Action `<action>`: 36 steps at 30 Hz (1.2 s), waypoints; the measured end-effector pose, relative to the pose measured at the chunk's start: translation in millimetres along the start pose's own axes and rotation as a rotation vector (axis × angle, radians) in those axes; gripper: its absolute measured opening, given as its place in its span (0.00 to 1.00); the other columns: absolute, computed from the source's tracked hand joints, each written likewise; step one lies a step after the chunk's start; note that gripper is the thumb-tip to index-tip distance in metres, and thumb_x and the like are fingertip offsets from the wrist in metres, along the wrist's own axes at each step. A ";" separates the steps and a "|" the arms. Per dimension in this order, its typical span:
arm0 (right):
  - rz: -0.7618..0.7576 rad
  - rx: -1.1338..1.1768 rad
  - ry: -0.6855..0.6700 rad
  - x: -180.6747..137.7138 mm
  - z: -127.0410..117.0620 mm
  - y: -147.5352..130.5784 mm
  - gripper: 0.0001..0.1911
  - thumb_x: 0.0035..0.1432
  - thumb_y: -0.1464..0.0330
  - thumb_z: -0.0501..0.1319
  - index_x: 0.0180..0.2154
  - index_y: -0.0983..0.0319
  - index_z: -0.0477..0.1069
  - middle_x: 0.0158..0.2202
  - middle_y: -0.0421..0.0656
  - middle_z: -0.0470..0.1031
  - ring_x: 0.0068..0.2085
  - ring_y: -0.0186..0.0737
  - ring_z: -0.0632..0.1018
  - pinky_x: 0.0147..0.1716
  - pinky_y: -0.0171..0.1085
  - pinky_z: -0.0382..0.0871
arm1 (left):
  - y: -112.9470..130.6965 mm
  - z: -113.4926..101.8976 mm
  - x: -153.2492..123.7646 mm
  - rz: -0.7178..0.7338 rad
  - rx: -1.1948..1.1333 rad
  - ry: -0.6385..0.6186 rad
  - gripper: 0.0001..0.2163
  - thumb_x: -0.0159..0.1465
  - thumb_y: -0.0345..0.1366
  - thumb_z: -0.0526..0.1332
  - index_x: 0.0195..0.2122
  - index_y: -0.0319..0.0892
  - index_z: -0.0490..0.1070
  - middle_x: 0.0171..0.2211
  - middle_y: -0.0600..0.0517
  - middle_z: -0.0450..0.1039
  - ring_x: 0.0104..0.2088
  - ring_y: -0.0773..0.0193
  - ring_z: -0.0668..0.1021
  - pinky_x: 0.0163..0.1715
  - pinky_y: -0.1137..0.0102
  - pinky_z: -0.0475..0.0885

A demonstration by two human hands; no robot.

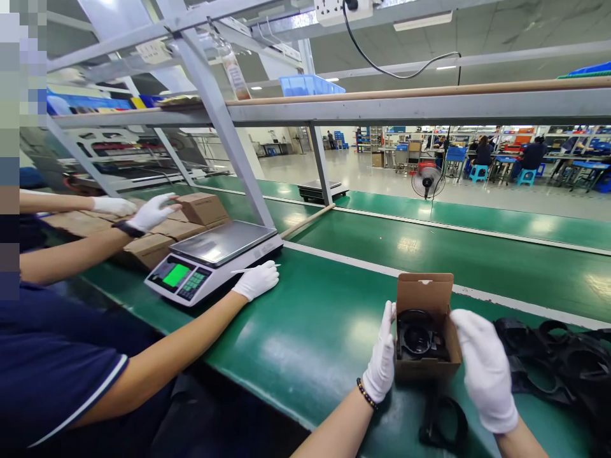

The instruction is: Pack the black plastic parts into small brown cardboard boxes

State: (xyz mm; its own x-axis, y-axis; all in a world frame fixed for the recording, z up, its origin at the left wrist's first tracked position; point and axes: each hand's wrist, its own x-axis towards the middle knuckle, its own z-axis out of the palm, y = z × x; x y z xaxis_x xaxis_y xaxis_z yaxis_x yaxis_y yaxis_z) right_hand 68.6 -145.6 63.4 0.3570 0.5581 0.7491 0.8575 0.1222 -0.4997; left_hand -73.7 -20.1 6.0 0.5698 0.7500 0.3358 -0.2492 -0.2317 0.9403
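A small open cardboard box [424, 294] stands on the green belt with its lid flap up. Inside it lies a black round plastic part [417, 336]. My left hand [383, 360], in a white glove, presses flat against the box's left side. My right hand [484, 372], also gloved, holds the box's right side. A black ring-shaped part [443, 423] lies on the belt just in front of the box, between my wrists.
A heap of black plastic parts [563, 366] lies to the right. A co-worker on the left rests a gloved hand [256, 280] by a digital scale [212, 259] and touches brown boxes [200, 207] with the other. Steel frame posts [224, 127] rise behind the scale.
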 end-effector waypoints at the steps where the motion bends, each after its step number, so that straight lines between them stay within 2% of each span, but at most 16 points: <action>1: 0.072 0.041 0.073 -7.0 -0.1 13.1 0.22 0.69 0.64 0.48 0.63 0.57 0.60 0.56 0.49 0.70 0.54 0.48 0.73 0.53 0.50 0.68 | 2.2 1.0 0.3 -0.023 -0.014 -0.005 0.33 0.69 0.57 0.40 0.70 0.45 0.43 0.71 0.49 0.43 0.70 0.56 0.49 0.70 0.58 0.45; 3: 0.154 0.130 0.011 -19.3 7.2 33.6 0.27 0.69 0.60 0.47 0.67 0.57 0.52 0.56 0.49 0.71 0.52 0.48 0.76 0.49 0.49 0.73 | 8.0 3.3 2.4 -0.116 0.035 -0.028 0.33 0.69 0.56 0.44 0.70 0.45 0.41 0.71 0.49 0.43 0.70 0.56 0.49 0.70 0.57 0.45; 5: 0.179 0.220 -0.146 -27.8 20.2 44.6 0.31 0.69 0.58 0.48 0.69 0.56 0.46 0.54 0.48 0.73 0.50 0.47 0.78 0.46 0.49 0.75 | 13.6 4.9 5.9 -0.206 0.148 -0.067 0.38 0.66 0.52 0.55 0.71 0.45 0.36 0.71 0.46 0.44 0.70 0.52 0.53 0.69 0.54 0.49; 7: 0.205 0.256 -0.195 -32.0 32.2 48.8 0.34 0.68 0.58 0.51 0.69 0.56 0.41 0.55 0.49 0.73 0.50 0.46 0.78 0.45 0.48 0.76 | 16.3 5.0 9.5 -0.210 0.244 -0.101 0.42 0.63 0.48 0.61 0.71 0.45 0.35 0.71 0.43 0.45 0.68 0.50 0.56 0.67 0.52 0.53; 10: 0.246 0.186 -0.078 -32.6 39.4 51.3 0.37 0.66 0.58 0.55 0.69 0.57 0.41 0.61 0.53 0.66 0.57 0.48 0.74 0.50 0.49 0.74 | 13.9 1.9 13.8 -0.035 0.331 -0.050 0.35 0.63 0.44 0.60 0.68 0.46 0.45 0.68 0.43 0.52 0.67 0.51 0.59 0.66 0.51 0.55; 12: 0.207 0.120 -0.014 -31.0 35.1 54.0 0.35 0.64 0.57 0.58 0.66 0.60 0.49 0.61 0.54 0.65 0.59 0.50 0.71 0.54 0.51 0.70 | 11.3 -2.5 16.1 0.166 0.370 -0.006 0.26 0.63 0.45 0.60 0.61 0.46 0.59 0.61 0.44 0.64 0.63 0.51 0.66 0.65 0.50 0.58; 13: 0.150 0.103 -0.021 -29.8 30.7 55.6 0.33 0.62 0.55 0.59 0.64 0.61 0.55 0.59 0.54 0.67 0.59 0.52 0.71 0.56 0.52 0.69 | 10.8 -5.3 17.3 0.270 0.393 -0.025 0.23 0.62 0.47 0.62 0.56 0.47 0.64 0.56 0.44 0.69 0.60 0.51 0.70 0.64 0.50 0.59; 15: -0.024 0.089 -0.116 -27.2 19.0 58.7 0.36 0.57 0.47 0.62 0.59 0.62 0.62 0.57 0.55 0.68 0.59 0.55 0.71 0.57 0.55 0.68 | 12.6 -11.4 19.1 0.428 0.462 -0.147 0.26 0.54 0.52 0.69 0.51 0.47 0.68 0.50 0.45 0.74 0.56 0.49 0.74 0.63 0.48 0.60; 17: -0.180 0.068 -0.240 -24.8 6.6 60.2 0.43 0.53 0.39 0.59 0.58 0.64 0.62 0.59 0.57 0.66 0.62 0.60 0.66 0.57 0.58 0.67 | 17.8 -17.1 19.8 0.484 0.545 -0.289 0.36 0.45 0.56 0.72 0.53 0.48 0.68 0.53 0.44 0.73 0.57 0.45 0.73 0.64 0.45 0.56; 19: -0.245 0.009 -0.337 -23.5 -3.2 59.9 0.45 0.55 0.39 0.55 0.61 0.65 0.60 0.63 0.58 0.62 0.65 0.61 0.61 0.57 0.60 0.65 | 24.2 -21.2 19.4 0.463 0.599 -0.370 0.41 0.43 0.60 0.71 0.58 0.50 0.66 0.60 0.42 0.67 0.62 0.40 0.67 0.65 0.41 0.51; 22: -0.241 -0.088 -0.400 -24.7 -9.1 58.4 0.38 0.62 0.48 0.57 0.63 0.64 0.57 0.65 0.57 0.59 0.67 0.58 0.58 0.58 0.57 0.66 | 32.9 -24.4 19.0 0.429 0.637 -0.429 0.33 0.54 0.56 0.66 0.59 0.54 0.65 0.64 0.45 0.62 0.66 0.39 0.59 0.64 0.40 0.51; 24: -0.245 -0.106 -0.376 -26.7 -7.5 58.4 0.37 0.62 0.51 0.59 0.64 0.64 0.56 0.65 0.57 0.60 0.66 0.57 0.60 0.56 0.54 0.69 | 37.0 -24.6 20.6 0.461 0.655 -0.445 0.27 0.60 0.50 0.64 0.60 0.55 0.65 0.63 0.46 0.63 0.66 0.43 0.62 0.64 0.41 0.52; 27: -0.279 -0.048 -0.243 -28.4 -1.9 59.1 0.33 0.63 0.58 0.60 0.64 0.62 0.56 0.61 0.55 0.65 0.62 0.53 0.68 0.54 0.51 0.72 | 39.9 -23.7 26.5 0.538 0.656 -0.445 0.28 0.64 0.47 0.61 0.65 0.54 0.57 0.60 0.46 0.67 0.62 0.48 0.68 0.65 0.44 0.54; 30: -0.319 0.005 -0.132 -28.3 1.1 58.6 0.22 0.65 0.66 0.59 0.59 0.59 0.64 0.57 0.52 0.70 0.59 0.50 0.72 0.53 0.50 0.73 | 38.1 -23.4 31.9 0.608 0.674 -0.440 0.26 0.66 0.47 0.58 0.64 0.52 0.57 0.58 0.45 0.69 0.59 0.52 0.71 0.65 0.43 0.54; 33: -0.356 -0.007 -0.171 -28.7 -1.7 58.4 0.16 0.65 0.66 0.58 0.55 0.59 0.68 0.56 0.51 0.71 0.59 0.51 0.70 0.55 0.55 0.70 | 31.6 -24.4 29.4 0.688 0.692 -0.445 0.22 0.67 0.44 0.57 0.61 0.48 0.61 0.60 0.43 0.67 0.61 0.52 0.69 0.64 0.42 0.55; 36: -0.403 -0.093 -0.245 -30.0 -6.7 57.7 0.17 0.64 0.65 0.60 0.54 0.59 0.68 0.56 0.52 0.71 0.60 0.53 0.70 0.57 0.61 0.65 | 20.9 -22.4 17.2 0.604 0.684 -0.392 0.17 0.70 0.37 0.52 0.59 0.48 0.64 0.65 0.44 0.60 0.68 0.51 0.58 0.65 0.43 0.54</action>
State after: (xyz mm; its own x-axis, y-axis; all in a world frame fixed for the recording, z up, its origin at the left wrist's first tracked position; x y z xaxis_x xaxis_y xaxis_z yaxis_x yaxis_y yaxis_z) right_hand 109.8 -160.8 14.9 -0.0987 0.6598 0.7449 0.9431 0.3009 -0.1416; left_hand -86.7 1.9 30.2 0.7453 0.1590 0.6475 -0.1478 -0.9076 0.3929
